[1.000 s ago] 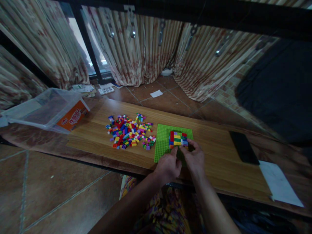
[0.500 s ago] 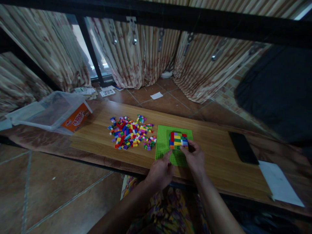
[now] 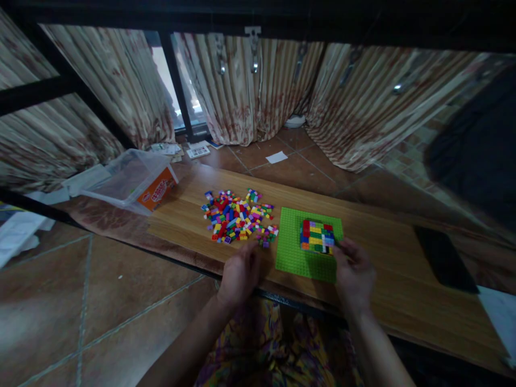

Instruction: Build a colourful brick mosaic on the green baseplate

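My left hand (image 3: 241, 273) is curled at the front edge of a loose pile of toy building bricks (image 3: 237, 215). Its fingertips point towards the pile and are blurred, so anything in them is hidden. A green studded baseplate (image 3: 289, 252) lies right of the pile. On it sits a low, roughly square build of multicoloured bricks (image 3: 316, 236), with red, yellow, blue, white and green pieces on top. My right hand (image 3: 355, 271) is closed at the build's front right corner, over the plate's right edge. Its thumb tip is by that corner; whatever the bent fingers hold does not show.
A clear plastic tub (image 3: 121, 185) with an orange label stands at the left end of the wooden board (image 3: 374, 231). A black flat device (image 3: 445, 258) and a white sheet (image 3: 497, 317) lie to the right. Striped curtains (image 3: 258, 91) hang beyond.
My left hand has moved left, from the front of the build to the brick pile. My right hand has shifted slightly right, its thumb back from the build's top. The view has turned left.
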Tool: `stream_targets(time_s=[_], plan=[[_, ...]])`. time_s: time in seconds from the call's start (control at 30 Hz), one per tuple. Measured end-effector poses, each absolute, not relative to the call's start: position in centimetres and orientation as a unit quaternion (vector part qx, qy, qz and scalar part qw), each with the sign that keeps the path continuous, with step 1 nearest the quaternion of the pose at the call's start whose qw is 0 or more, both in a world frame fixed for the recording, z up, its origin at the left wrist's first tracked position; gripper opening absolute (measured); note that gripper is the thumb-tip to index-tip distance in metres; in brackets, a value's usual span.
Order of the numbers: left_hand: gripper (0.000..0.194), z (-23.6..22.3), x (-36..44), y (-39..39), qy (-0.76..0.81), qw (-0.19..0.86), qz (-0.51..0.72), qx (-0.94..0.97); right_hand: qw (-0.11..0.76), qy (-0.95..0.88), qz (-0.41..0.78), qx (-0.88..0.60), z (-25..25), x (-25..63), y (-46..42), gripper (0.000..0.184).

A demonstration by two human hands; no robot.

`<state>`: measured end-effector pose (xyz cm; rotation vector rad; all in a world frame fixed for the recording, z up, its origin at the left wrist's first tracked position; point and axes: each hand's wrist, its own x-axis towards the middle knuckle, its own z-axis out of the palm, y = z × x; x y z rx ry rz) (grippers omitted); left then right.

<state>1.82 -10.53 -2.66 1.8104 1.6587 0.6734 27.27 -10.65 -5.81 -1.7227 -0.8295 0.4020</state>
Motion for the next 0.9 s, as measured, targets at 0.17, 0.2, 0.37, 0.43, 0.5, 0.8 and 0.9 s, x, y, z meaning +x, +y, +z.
stream_targets(time_s=[0.17,0.2,0.37,0.43,0.5,0.8,0.9], plan=[[0.032,-3.5,2.8,-9.1,0.602,0.205,0.218,0.740,0.507,-0.381,0.119,-0.764,-5.6,29.1,-11.9,0.048],[0.030,-3.6,3.0,-8.9,0.598,0.191,0.212,0.749,0.494,-0.383,0.109,-0.773,-5.8,29.8,-12.2,0.048],[0.024,-4.0,3.7,-8.0,0.595,0.146,0.187,0.768,0.455,-0.381,0.053,-0.803,-7.3,32.9,-13.5,0.049],[0.023,-4.2,3.7,-7.9,0.590,0.137,0.195,0.771,0.445,-0.382,0.034,-0.809,-7.8,33.4,-13.7,0.048],[0.020,-4.4,3.7,-7.9,0.586,0.131,0.210,0.772,0.436,-0.392,0.022,-0.810,-8.2,33.5,-13.7,0.045],[0.017,-3.3,6.2,-8.2,0.528,0.178,0.235,0.796,0.405,-0.457,0.000,-0.792,-8.1,33.1,-13.3,0.040],[0.019,-2.6,8.4,-7.9,0.490,0.195,0.224,0.819,0.396,-0.462,-0.002,-0.794,-8.1,33.0,-13.2,0.039]])
